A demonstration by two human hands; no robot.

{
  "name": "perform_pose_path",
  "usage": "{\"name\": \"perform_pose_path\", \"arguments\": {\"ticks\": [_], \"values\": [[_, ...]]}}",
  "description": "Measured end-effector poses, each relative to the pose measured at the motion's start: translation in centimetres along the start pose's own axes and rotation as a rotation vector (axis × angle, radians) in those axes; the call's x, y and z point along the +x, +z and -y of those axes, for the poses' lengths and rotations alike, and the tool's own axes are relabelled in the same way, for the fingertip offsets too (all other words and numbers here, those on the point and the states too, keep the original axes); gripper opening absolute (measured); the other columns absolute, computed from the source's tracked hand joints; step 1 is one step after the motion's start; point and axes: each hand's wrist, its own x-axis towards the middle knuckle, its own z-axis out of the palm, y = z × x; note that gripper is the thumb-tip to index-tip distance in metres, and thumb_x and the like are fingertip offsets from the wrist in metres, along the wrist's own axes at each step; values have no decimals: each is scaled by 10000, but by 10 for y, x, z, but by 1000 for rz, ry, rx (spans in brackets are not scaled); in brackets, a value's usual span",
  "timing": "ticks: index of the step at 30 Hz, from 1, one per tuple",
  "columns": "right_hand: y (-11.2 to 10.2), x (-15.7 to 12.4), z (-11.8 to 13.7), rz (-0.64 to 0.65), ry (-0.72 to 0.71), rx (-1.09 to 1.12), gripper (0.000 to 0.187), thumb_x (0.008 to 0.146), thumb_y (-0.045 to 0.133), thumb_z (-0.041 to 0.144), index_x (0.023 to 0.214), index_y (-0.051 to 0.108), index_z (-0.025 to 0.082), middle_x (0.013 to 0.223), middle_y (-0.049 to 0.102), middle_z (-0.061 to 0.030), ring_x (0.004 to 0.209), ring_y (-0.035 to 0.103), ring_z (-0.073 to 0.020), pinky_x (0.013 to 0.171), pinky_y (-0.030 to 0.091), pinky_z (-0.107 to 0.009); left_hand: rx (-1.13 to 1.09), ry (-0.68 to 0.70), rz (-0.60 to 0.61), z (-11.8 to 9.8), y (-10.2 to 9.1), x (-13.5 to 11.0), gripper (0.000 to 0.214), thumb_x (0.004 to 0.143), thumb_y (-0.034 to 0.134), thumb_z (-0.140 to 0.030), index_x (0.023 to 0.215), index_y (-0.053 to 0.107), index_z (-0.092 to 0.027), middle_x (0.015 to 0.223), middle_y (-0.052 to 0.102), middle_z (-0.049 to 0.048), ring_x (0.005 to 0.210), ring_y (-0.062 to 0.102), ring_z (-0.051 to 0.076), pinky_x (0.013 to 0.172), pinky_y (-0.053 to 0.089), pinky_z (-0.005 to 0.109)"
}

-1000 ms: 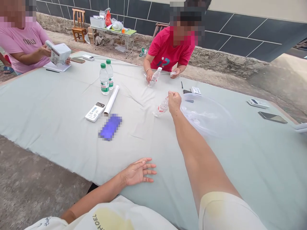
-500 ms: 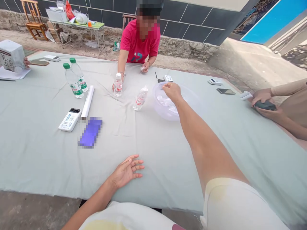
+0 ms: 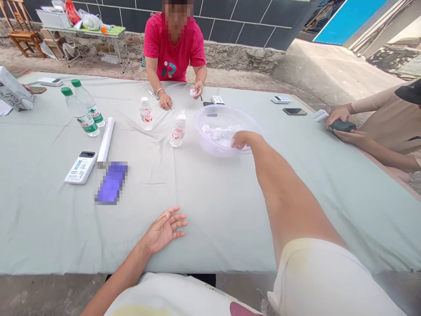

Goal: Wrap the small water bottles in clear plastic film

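Note:
My right hand (image 3: 242, 139) reaches down inside a translucent purple plastic basin (image 3: 226, 151). Its fingers are curled together against clear-wrapped white things (image 3: 217, 132) in the basin, and the fingertips are hidden. My left hand (image 3: 166, 230) rests palm up on the pale green tablecloth, fingers spread, holding nothing. Left of the basin stands a small water bottle (image 3: 178, 131) with clear plastic over its top. Another small white-capped bottle (image 3: 146, 115) stands farther left.
Two green-capped water bottles (image 3: 82, 114), a white paper roll (image 3: 105, 139), a white power bank (image 3: 81, 167) and a blurred purple rectangle (image 3: 112, 182) lie or stand at left. Across the table, a person in pink (image 3: 174, 44) holds something small. Another person's hands (image 3: 344, 120) hold a dark object at right.
My right hand has gone from the basin's rim down into it. The person opposite has drawn a hand away from the white-capped bottle. The view has shifted; my left hand stays resting.

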Motion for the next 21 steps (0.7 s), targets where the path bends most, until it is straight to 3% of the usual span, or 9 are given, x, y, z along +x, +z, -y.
{"name": "perform_pose_path", "arguments": {"ticks": [2,4,7,9,11,13,15,18,21], "values": [[-15,-8,2,75,124,150,195,713,797,263,738,623,179,627,609,-29,661,616,-199,707,517,-401,12,-3,1,0,0,0,320,955,574,-353,1245,614,-226,1197,664,102,1102,627,246,863,482,406],[-31,-21,6,74,151,291,136,809,715,228,778,593,176,635,596,-11,612,567,-142,681,502,-334,26,-5,1,0,1,-1,313,960,563,-351,1243,615,-226,1194,665,102,1097,629,243,863,486,405],[-47,-56,17,-25,35,647,75,927,567,214,870,583,167,659,551,15,562,456,-74,621,436,-254,53,-2,3,0,0,-2,309,956,569,-358,1232,625,-230,1187,668,96,1087,632,234,868,490,401],[-44,-92,26,-27,-68,860,72,934,553,220,924,602,169,688,537,16,579,437,-69,598,398,-243,77,-1,-4,0,0,-3,308,943,588,-363,1215,641,-230,1175,672,92,1082,632,229,876,490,395],[-25,-136,32,56,-171,944,113,906,601,294,964,625,199,778,579,0,622,476,-78,587,396,-243,118,-9,-27,-2,4,-4,309,916,623,-376,1180,670,-223,1159,679,95,1070,635,229,888,486,388],[7,-186,36,170,-232,993,251,816,702,416,957,645,217,869,625,-15,622,502,-92,568,415,-256,176,-11,-56,-7,15,-6,339,877,664,-430,1135,699,-213,1148,684,106,1067,636,242,904,481,385],[47,-236,37,343,-278,1063,387,767,734,492,1034,659,222,774,609,0,619,521,-117,571,432,-271,237,34,-69,-15,32,-7,435,832,682,-538,1117,706,-210,1160,684,119,1108,620,262,927,475,387],[104,-301,38,490,-242,1083,402,787,719,502,1069,659,222,686,607,19,617,538,-133,629,463,-294,392,240,-84,-29,60,-7,539,752,753,-562,1170,663,-232,1151,685,87,1106,615,244,932,471,374],[141,-344,38,547,-178,1122,349,838,655,528,1004,668,222,696,638,14,617,560,-140,670,480,-313,612,354,-203,-39,75,-4,420,696,820,-435,1004,678,-189,979,702,50,847,643,173,784,485,316]]}}
